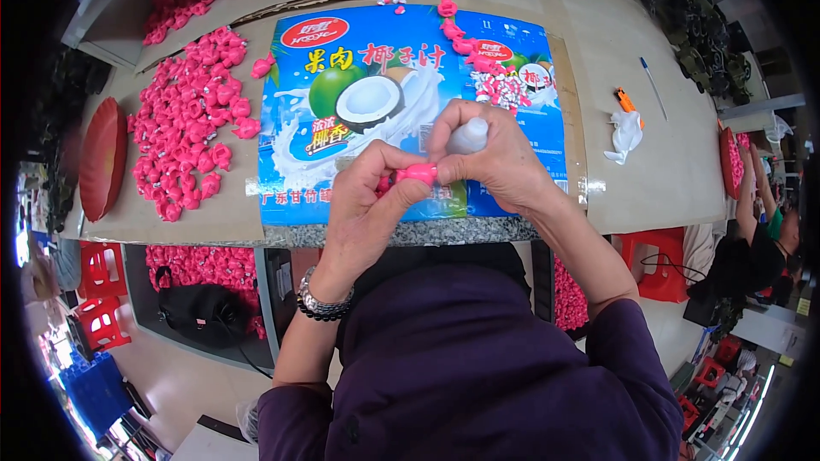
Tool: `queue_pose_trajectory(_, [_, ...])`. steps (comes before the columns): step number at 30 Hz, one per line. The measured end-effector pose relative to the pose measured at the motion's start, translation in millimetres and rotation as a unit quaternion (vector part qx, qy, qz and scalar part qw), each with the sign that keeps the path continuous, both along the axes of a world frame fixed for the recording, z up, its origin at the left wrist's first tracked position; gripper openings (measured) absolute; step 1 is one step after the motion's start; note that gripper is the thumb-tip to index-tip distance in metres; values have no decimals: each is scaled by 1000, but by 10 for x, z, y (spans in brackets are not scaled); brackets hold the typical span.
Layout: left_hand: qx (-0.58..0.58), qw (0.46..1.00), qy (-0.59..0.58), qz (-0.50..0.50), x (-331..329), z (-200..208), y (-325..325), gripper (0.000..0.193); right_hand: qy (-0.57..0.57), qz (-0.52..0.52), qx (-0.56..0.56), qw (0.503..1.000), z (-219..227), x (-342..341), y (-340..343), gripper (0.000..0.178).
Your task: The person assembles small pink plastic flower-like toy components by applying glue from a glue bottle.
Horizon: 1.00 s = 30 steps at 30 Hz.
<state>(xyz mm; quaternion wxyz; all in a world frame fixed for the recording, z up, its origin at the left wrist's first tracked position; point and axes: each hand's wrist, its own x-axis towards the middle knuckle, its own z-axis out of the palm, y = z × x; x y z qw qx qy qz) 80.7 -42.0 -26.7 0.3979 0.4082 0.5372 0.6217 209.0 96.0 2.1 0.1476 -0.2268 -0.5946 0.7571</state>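
Over the printed blue cardboard sheet (547,138), my two hands meet near the table's front edge. My left hand (363,192) pinches a small glossy pink plastic piece (417,173) between thumb and fingers. A second bit of pink shows under its fingers, mostly hidden. My right hand (504,162) is closed round a small white bottle (468,137), whose rounded end sticks up and whose lower part the fingers hide. The right thumb tip touches the right end of the pink piece. Beyond this hand lies a cluster of small white-and-pink pieces (502,90).
A large heap of pink pieces (192,119) covers the table's left, beside a red tray (102,158). More pink pieces (464,45) form a line at the sheet's far right. An orange-and-white object (628,124) and a pen (654,87) lie rightward. Another person's arm (750,192) shows far right.
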Motion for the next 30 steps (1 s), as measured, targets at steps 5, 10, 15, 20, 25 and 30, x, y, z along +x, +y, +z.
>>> queue_pose_trajectory(5, [-8, 999, -33, 18, 26, 40, 49, 12, 52, -58, 22, 997, -110, 4, -40, 35])
queue_pose_trajectory(10, [-2, 998, -58, 0, 5, 22, 71, 13, 75, -49, -18, 996, -141, -16, -49, 41])
queue_pose_trajectory(15, [-11, 999, -39, 4, -53, 13, 83, 14, 69, -66, -13, 995, -110, -67, -60, 44])
queue_pose_trajectory(20, [-52, 998, 20, 4, -259, 149, 63, 14, 29, -77, 23, 996, -71, -151, -49, 45])
queue_pose_trajectory(25, [-17, 924, 344, 167, -762, 169, 40, 23, 34, -91, 55, 994, -116, -128, -8, 38])
queue_pose_trajectory(30, [-47, 789, 517, 329, -1104, 182, 32, 35, 25, -118, 40, 992, -127, -47, -78, 33])
